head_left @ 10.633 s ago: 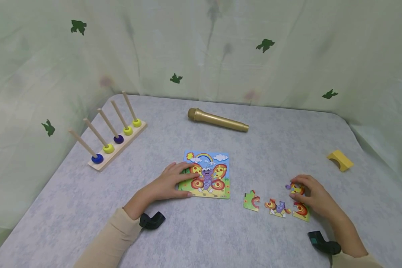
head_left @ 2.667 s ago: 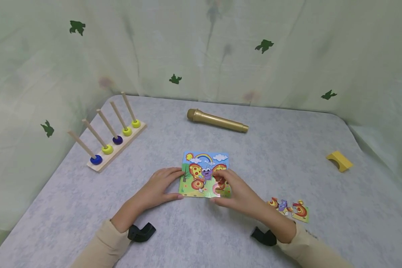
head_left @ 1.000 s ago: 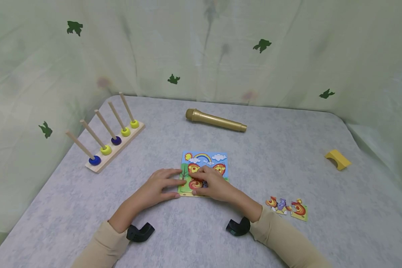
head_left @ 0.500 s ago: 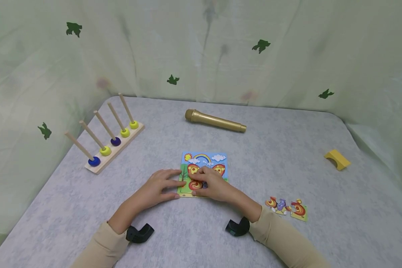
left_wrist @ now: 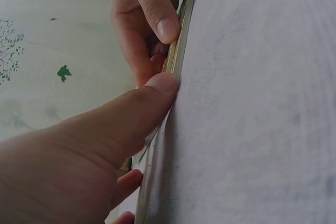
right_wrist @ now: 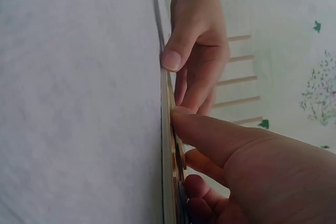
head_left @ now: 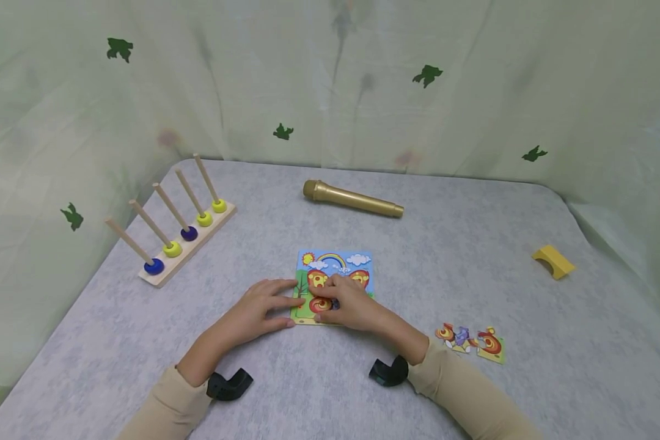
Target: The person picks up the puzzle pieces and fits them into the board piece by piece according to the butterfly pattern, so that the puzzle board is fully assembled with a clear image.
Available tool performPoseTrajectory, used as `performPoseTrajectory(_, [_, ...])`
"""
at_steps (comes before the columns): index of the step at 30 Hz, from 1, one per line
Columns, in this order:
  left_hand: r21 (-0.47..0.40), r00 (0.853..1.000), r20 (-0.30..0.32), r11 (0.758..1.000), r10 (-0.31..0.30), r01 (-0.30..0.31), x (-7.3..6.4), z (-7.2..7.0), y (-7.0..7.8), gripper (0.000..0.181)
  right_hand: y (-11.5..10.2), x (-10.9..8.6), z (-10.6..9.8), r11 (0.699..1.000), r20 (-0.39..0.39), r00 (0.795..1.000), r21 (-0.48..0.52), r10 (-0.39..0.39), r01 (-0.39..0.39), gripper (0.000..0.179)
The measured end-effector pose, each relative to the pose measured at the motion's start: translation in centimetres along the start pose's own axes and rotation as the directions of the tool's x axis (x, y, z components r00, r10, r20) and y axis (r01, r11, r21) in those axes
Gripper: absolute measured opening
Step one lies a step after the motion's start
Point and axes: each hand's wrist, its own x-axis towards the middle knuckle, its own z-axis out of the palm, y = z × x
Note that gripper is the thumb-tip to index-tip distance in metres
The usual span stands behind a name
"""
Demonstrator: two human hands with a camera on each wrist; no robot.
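A butterfly jigsaw board lies flat in the head view. My right hand reaches over it and pinches a green puzzle piece with a red swirl at the board's lower left part, hiding the lower middle and right. Beside the board's left edge is my left hand, its fingertips touching the picture and its thumb at the near left corner. Both thumbs meet the board's edge in the right wrist view. Two loose puzzle pieces, one purple and orange and one with a red swirl, lie to the right.
Behind the board lies a gold toy microphone. A wooden peg stand with blue and yellow rings stands at the left. On the far right is a yellow arch block. A pale curtain hangs behind the table.
Over the earlier frames, the right hand has moved left from the loose pieces to the board; the green swirl piece has left their row. During the last second, both hands stay nearly still.
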Motion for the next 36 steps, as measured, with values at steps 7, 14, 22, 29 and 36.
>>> performPoseTrajectory(7, [0.014,1.000,0.006,1.000,0.002,-0.002,0.0,-0.1,0.1,0.042,0.1,-0.1,0.1,1.000,0.007,1.000,-0.019,-0.010,0.010,0.052])
performPoseTrajectory(14, [0.019,1.000,-0.002,1.000,0.004,-0.003,0.0,-0.2,0.2,0.041,0.4,0.0,0.2,1.000,0.013,1.000,0.019,-0.009,0.008,0.048])
performPoseTrajectory(22, [0.012,1.000,-0.009,1.000,0.022,-0.022,0.1,-0.1,0.0,0.041,0.0,-0.8,-1.8,0.951,0.048,0.999,0.307,0.006,-0.021,0.051])
performPoseTrajectory(29, [0.010,0.999,-0.023,0.999,0.034,-0.033,0.0,0.1,-0.3,0.040,-0.1,-4.5,-5.6,0.923,-0.100,0.995,0.382,-0.009,0.047,0.051])
performPoseTrajectory(36, [0.005,0.999,-0.026,0.999,0.038,-0.038,0.0,0.1,-0.3,0.041,1.3,-9.7,-7.9,0.958,-0.293,0.955,0.285,0.045,0.043,0.053])
